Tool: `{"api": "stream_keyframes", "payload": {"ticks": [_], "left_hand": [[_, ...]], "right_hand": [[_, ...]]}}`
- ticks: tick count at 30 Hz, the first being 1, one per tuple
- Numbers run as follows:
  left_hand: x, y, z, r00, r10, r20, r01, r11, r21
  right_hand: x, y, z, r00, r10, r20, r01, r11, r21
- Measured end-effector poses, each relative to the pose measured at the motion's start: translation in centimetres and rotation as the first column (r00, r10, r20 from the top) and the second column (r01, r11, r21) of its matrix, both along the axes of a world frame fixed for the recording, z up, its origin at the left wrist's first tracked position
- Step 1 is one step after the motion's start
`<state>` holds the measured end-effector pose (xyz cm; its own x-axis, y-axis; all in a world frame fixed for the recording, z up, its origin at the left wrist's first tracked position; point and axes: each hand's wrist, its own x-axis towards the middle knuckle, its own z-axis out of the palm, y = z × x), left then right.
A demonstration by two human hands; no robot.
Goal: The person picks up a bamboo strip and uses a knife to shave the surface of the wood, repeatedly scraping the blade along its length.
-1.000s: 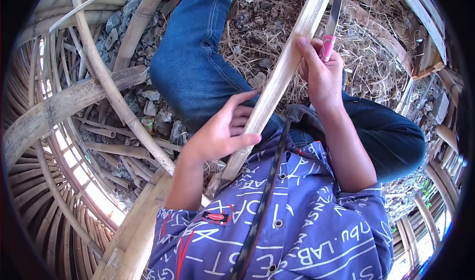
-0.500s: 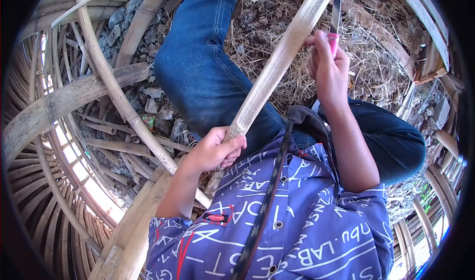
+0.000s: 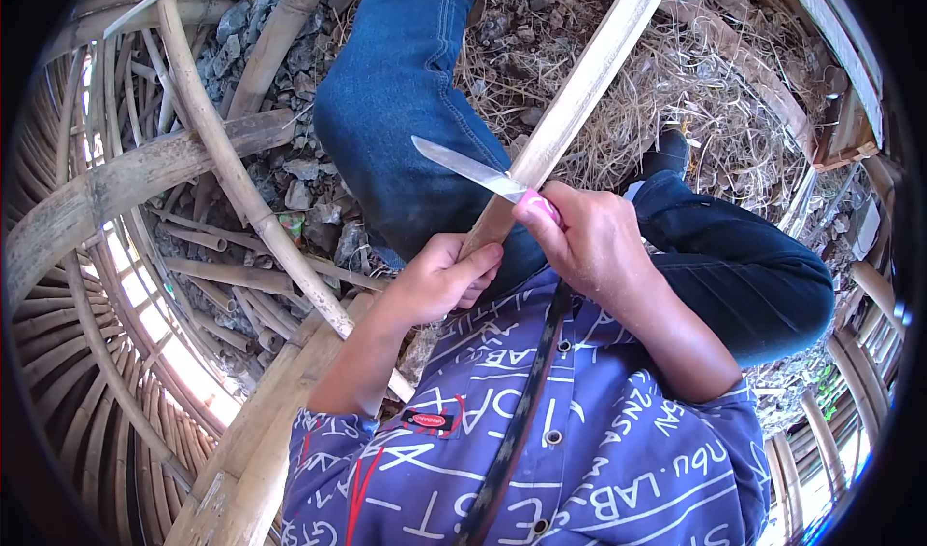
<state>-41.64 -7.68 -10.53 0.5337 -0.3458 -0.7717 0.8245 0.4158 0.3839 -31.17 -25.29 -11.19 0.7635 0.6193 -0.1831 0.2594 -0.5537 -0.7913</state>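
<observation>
My left hand (image 3: 439,283) is wrapped round the lower part of a long pale bamboo strip (image 3: 591,81), which slants up to the upper right across my lap. A knife (image 3: 462,167) with a pink handle is gripped in my right hand (image 3: 597,242). Its blade points to the upper left and lies across the strip, a short way above my left hand. The strip looks pale and scraped above the blade and browner below it. My right-hand fingers partly hide the knife handle.
My jeans-covered legs (image 3: 386,121) flank the strip. Dry shavings (image 3: 715,112) litter the ground ahead. To the left are bamboo poles (image 3: 227,160), grey stones (image 3: 299,196) and a curved slatted bamboo wall (image 3: 77,353). A wooden frame (image 3: 845,126) stands at the upper right.
My right hand has drawn the knife down along the strip towards my left hand, and the blade has swung from pointing up to pointing left. My left hand keeps its hold, shifted slightly right.
</observation>
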Motion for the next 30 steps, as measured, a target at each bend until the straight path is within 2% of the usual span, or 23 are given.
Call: {"api": "stream_keyframes", "payload": {"ticks": [1,3,6,10,12,16,18,20,26,28,30], "left_hand": [[0.1,-0.3,-0.1,1.0,-0.001,-0.001,0.001,1.0,-0.002],[0.4,-1.1,-0.1,0.999,-0.021,0.034,0.016,0.992,0.128],[0.5,-1.6,-0.1,0.997,-0.039,0.068,0.024,0.976,0.214],[0.2,-1.9,-0.7,0.993,-0.055,0.104,0.025,0.962,0.272],[0.0,-2.0,-0.8,0.987,-0.095,0.132,0.04,0.927,0.374],[-0.2,-2.3,-1.1,0.985,-0.093,0.148,0.033,0.93,0.366],[-0.2,-2.5,-0.9,0.983,-0.099,0.157,0.031,0.921,0.388],[-0.2,-2.9,-0.7,0.987,-0.083,0.139,0.031,0.939,0.343],[0.5,-3.1,-0.7,0.994,-0.001,0.108,-0.028,0.963,0.267],[0.4,-2.9,-1.3,0.983,-0.084,0.161,0.017,0.926,0.377],[0.4,-2.7,-1.3,0.986,-0.119,0.117,0.062,0.913,0.403]], "right_hand": [[0.0,0.0,-0.2,1.0,-0.001,-0.001,0.001,1.0,-0.002],[0.0,-0.4,-0.6,0.995,0.004,0.095,-0.001,0.999,-0.034],[0.4,-0.6,-0.7,0.99,0.026,0.136,-0.015,0.997,-0.08],[0.6,-0.8,-1.4,0.979,0.062,0.195,-0.038,0.992,-0.121],[0.7,-0.9,-1.6,0.972,0.074,0.222,-0.045,0.99,-0.131],[1.1,-1.0,-2.1,0.946,0.089,0.31,-0.053,0.991,-0.124],[2.1,-1.3,-3.0,0.918,-0.033,0.395,0.074,0.993,-0.088],[5.1,-2.7,-2.7,0.882,-0.029,0.47,0.113,0.982,-0.152],[5.5,-2.8,-2.6,0.895,-0.02,0.447,0.106,0.98,-0.169],[5.3,-2.5,-3.1,0.883,-0.049,0.466,0.134,0.98,-0.15],[5.4,-2.3,-3.2,0.889,-0.058,0.455,0.149,0.975,-0.166]]}}
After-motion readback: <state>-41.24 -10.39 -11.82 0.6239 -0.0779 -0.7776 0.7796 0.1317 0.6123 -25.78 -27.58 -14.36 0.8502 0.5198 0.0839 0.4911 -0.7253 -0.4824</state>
